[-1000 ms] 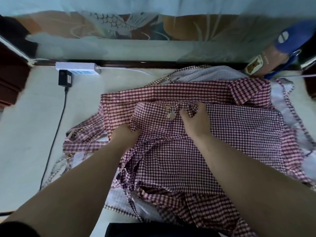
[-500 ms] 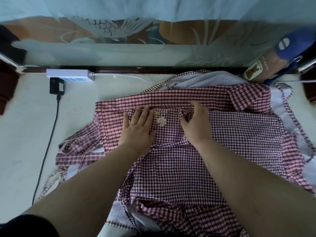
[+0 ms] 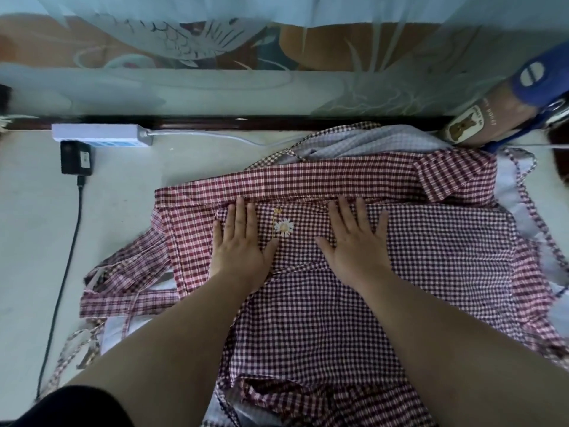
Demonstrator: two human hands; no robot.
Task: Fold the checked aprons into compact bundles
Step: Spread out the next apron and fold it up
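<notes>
On my feed the red checked apron (image 3: 338,303) lies spread on the pale surface (image 3: 123,211), filling the view from the centre out toward 3 and 6 o'clock. Its far edge is turned over into a folded band (image 3: 292,183) just at 12 o'clock from the hands. I see the left hand (image 3: 238,251) lying flat on the cloth, its fingers (image 3: 243,220) straight and close together, grasping nothing. The right hand (image 3: 357,245) presses palm down beside it, fingers (image 3: 360,217) slightly fanned and also grasping nothing. A small daisy patch (image 3: 284,227) sits between the two hands. The apron's straps (image 3: 123,272) trail off toward 8 o'clock. A paler checked apron (image 3: 378,141) shows from beneath at 1 o'clock. At 10 o'clock, by the wall, I make out a white power strip (image 3: 98,136) and a black adapter (image 3: 76,158) with its cable (image 3: 66,272).
</notes>
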